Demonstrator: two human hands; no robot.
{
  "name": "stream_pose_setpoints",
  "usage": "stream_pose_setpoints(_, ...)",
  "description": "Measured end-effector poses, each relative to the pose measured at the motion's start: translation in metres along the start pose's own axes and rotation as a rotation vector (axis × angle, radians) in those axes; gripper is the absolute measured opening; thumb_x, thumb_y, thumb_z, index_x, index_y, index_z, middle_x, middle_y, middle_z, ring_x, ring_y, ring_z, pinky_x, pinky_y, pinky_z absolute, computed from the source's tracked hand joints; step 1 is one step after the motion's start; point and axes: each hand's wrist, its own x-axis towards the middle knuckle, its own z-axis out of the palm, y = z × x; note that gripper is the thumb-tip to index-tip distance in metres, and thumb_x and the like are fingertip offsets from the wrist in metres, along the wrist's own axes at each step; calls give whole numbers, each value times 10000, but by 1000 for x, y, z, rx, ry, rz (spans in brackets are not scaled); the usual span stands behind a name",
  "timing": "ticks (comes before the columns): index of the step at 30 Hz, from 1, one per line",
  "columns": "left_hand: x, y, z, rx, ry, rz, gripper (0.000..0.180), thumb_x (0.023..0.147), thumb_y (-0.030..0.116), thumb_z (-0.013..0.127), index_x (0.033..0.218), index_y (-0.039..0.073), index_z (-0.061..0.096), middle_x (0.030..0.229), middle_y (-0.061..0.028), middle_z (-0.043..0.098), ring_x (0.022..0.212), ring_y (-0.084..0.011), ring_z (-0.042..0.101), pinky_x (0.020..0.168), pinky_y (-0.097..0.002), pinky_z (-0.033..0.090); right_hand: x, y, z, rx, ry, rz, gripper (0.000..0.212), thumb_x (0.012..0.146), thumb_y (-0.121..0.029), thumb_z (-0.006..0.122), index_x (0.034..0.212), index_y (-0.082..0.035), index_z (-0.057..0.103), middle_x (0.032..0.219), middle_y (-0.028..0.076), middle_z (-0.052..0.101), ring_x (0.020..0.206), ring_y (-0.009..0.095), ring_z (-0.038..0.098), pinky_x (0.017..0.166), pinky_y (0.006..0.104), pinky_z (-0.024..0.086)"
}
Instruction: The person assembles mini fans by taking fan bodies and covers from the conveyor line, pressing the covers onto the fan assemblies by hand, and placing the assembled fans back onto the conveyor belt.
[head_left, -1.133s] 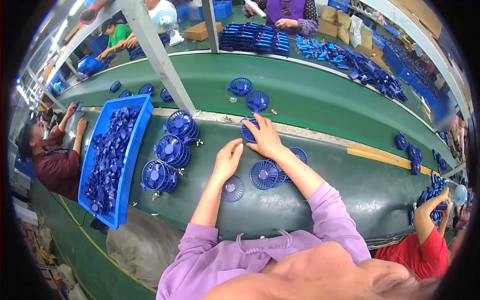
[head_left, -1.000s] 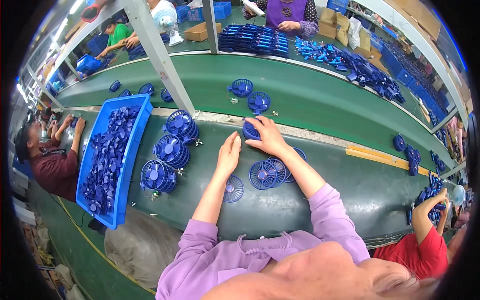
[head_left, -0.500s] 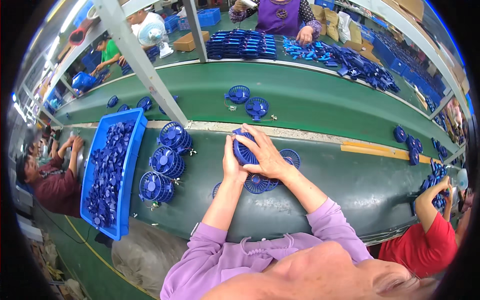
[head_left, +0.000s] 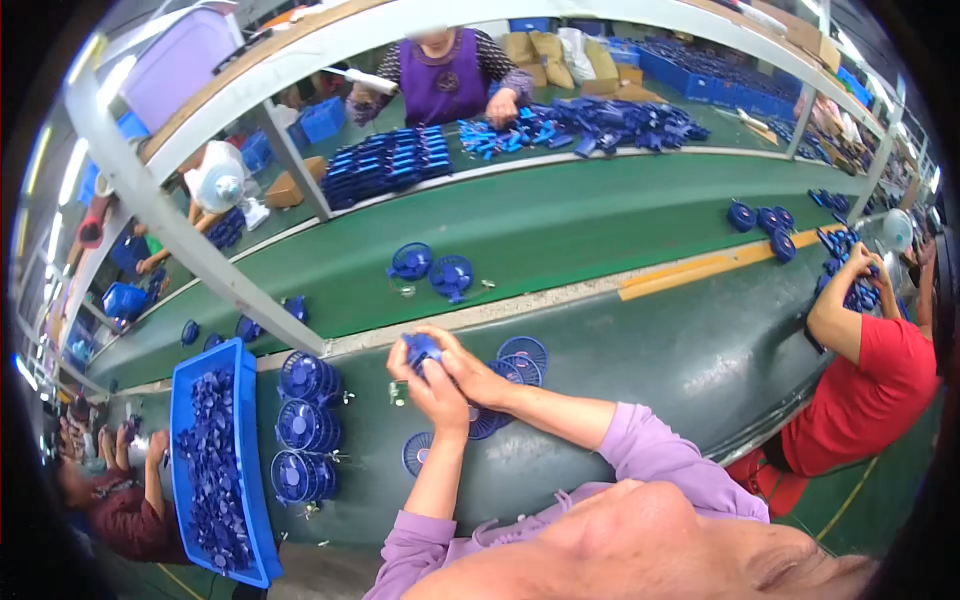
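Head view: the fan (head_left: pixel 423 350), blue, is held just above the bench (head_left: pixel 620 360), near its far edge, with only part of it showing between the fingers. Left hand (head_left: pixel 432 392) and right hand (head_left: pixel 468 368) are cupped together, fingers curled round it from both sides; which fingertips press hardest cannot be told, and its underside is hidden. Beside the right forearm lie flat round grilles (head_left: pixel 523 352), some overlapping, the nearest ones partly covered by the hand and wrist. One more grille lies by the left forearm, which cuts off its edge. Farther left stand three fan stacks (head_left: pixel 305 428), small wires poking out, then a tray (head_left: pixel 256 470) of blades too jumbled to separate. Beyond the bench, two fans sit on the belt (head_left: pixel 590 215); a slanting post (head_left: pixel 190 225) crosses others. The co-worker in red (head_left: pixel 850 390) handles parts too small to make out.
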Motion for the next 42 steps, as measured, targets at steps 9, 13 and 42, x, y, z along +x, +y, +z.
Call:
stream_pose_setpoints(9,50,-37,74,-10,-590,-40,405,920,243,516,1243,1,486,1210,-248,520,1143,-400,493,1006,-462,366,23,-9,-118,-136,353,40,582,950,-489,441,1293,-19,457,1252,113,507,1155,204,479,1019,337,358)
stream_pose_setpoints(13,78,-74,95,252,-642,342,332,808,182,630,1083,-1,597,1118,-209,591,1083,-377,533,981,-457,385,-5,-12,-237,-1018,655,75,541,901,-343,596,1340,-68,440,1301,220,474,1202,357,469,1008,431,378)
stream_pose_setpoints(42,104,-93,25,54,-479,-314,424,820,12,489,1237,44,423,986,-160,626,905,-314,635,735,-424,534,-61,-57,-59,-1250,-530,99,937,599,-355,836,1388,-130,384,1460,175,319,1388,360,251,1101,598,194)
